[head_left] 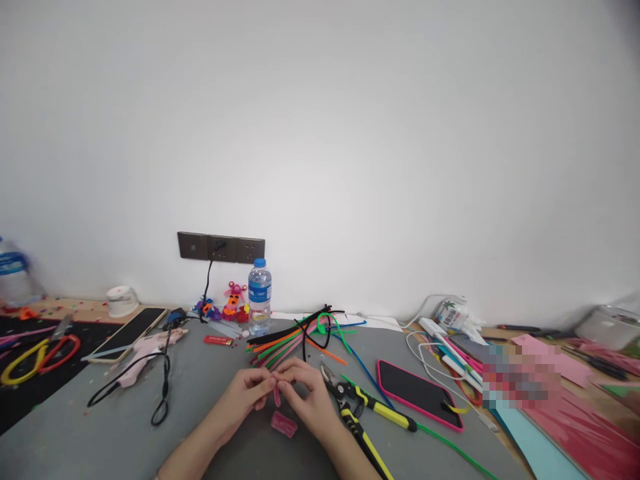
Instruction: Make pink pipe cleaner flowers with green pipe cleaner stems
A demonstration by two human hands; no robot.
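Between my fingertips is a short pink pipe cleaner (277, 396), its free end hanging down toward me. My left hand (250, 393) pinches it from one side and my right hand (304, 393) from the other; the fingers hide its upper part. Just below them on the grey mat (200, 380) lies a small pink block-like piece (284, 424), touched by neither hand. Beyond my fingers a bundle of coloured pipe cleaners (285, 343) is spread out. Yellow-and-black pliers (385, 409) lie close to my right hand.
A water bottle (259, 300) stands near the wall, beside small pipe-cleaner figures (233, 304). To the left are a pink glue gun (143, 357) with its cord, a phone (130, 333) and scissors (40, 360). A pink-cased phone (419, 393) and coloured sheets (590, 427) lie rightward.
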